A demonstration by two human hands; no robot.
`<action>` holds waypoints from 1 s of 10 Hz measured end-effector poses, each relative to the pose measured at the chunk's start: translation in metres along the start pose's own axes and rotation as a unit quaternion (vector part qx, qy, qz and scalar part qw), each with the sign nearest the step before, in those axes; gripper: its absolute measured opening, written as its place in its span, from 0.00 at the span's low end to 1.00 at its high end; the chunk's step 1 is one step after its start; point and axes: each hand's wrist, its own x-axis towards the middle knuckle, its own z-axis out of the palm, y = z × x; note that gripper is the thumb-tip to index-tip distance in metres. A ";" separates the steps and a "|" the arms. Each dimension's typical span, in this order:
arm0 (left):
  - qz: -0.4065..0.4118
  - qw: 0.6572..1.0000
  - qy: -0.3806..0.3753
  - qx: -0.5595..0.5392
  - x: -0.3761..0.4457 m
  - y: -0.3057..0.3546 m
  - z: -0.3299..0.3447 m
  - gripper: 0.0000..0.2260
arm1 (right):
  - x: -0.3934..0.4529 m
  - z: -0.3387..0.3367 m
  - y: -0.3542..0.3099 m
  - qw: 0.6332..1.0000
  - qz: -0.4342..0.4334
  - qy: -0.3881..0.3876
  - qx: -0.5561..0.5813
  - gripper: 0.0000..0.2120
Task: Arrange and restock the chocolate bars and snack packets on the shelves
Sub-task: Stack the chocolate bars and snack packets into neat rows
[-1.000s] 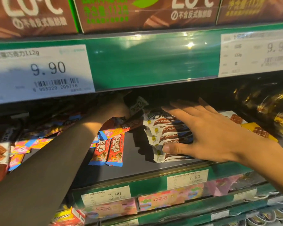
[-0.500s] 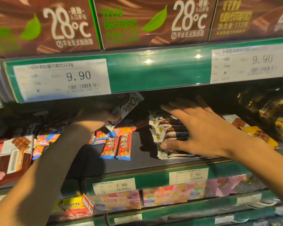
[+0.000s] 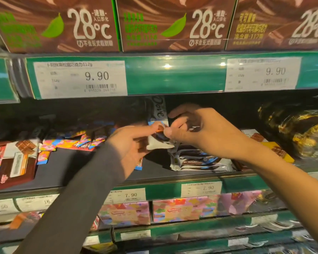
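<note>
**Both hands on a Dove bar above the middle shelf**

Head view. The left hand (image 3: 131,143), in a dark sleeve (image 3: 77,195), grips the lower end of a white Dove chocolate bar (image 3: 158,114), fingers curled round it. The bar stands nearly upright, its top reaching the underside of the green price rail (image 3: 173,77). The right hand (image 3: 200,129) pinches the same bar from the right side, thumb and fingers closed on its wrapper. Both hands meet above the middle shelf (image 3: 72,167), over a stack of similar white bars (image 3: 196,160) lying at the shelf's front edge. Red and pink snack packets (image 3: 77,143) lie scattered toward the shelf's left rear. A brown chocolate bar (image 3: 17,162) lies near the left front edge. Brown boxes marked 28°C (image 3: 173,24) stand on the shelf above.
</note>
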 end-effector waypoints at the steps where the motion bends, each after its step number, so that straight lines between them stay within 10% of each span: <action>1: 0.003 1.000 -0.013 0.016 0.003 0.001 0.019 0.18 | 0.000 -0.005 0.002 0.999 0.018 0.022 0.024 0.15; 3: 0.072 0.995 0.015 0.060 0.010 -0.003 0.033 0.09 | -0.004 -0.018 0.013 0.992 0.074 0.072 0.070 0.07; 5: 0.211 0.913 0.080 0.339 0.008 -0.030 0.016 0.05 | -0.009 -0.042 0.019 0.981 0.146 0.131 -0.002 0.15; 7: 0.200 0.855 0.054 0.476 0.000 -0.063 0.016 0.26 | 0.005 -0.052 0.042 0.989 0.120 0.076 -0.050 0.21; 10: 0.210 0.835 0.031 0.508 0.005 -0.068 0.015 0.29 | 0.064 -0.059 0.087 0.979 0.113 -0.010 -0.167 0.15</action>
